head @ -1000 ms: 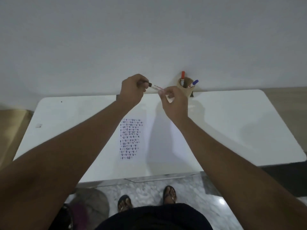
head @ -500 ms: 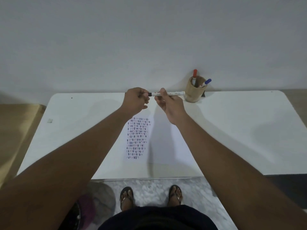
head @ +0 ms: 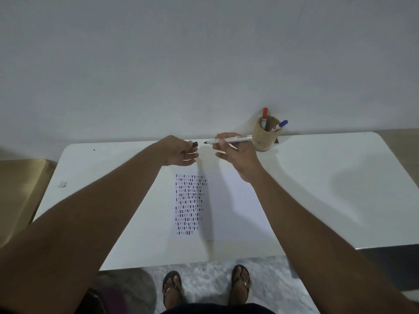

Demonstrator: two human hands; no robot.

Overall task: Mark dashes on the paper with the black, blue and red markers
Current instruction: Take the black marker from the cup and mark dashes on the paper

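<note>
My right hand [head: 235,152] holds the black marker [head: 233,140] level above the far side of the table, its bare dark tip pointing left. My left hand [head: 181,151] pinches the marker's black cap [head: 195,144], a small gap away from the tip. Below both hands lies the white paper [head: 229,207], with columns of black, blue and red dashes [head: 189,203] filling its left part. A brown pen holder [head: 265,139] at the table's back edge holds the red marker [head: 264,114] and the blue marker [head: 282,124].
The white table [head: 328,189] stands against a pale wall. A small scrap [head: 62,184] lies near its left edge. My sandalled feet [head: 206,286] stand on a marble floor below the front edge. A tan surface [head: 20,191] sits to the left.
The cap has come off the black marker: my left hand drew it to the left while my right hand kept the marker body. Both hands sit lower and farther apart.
</note>
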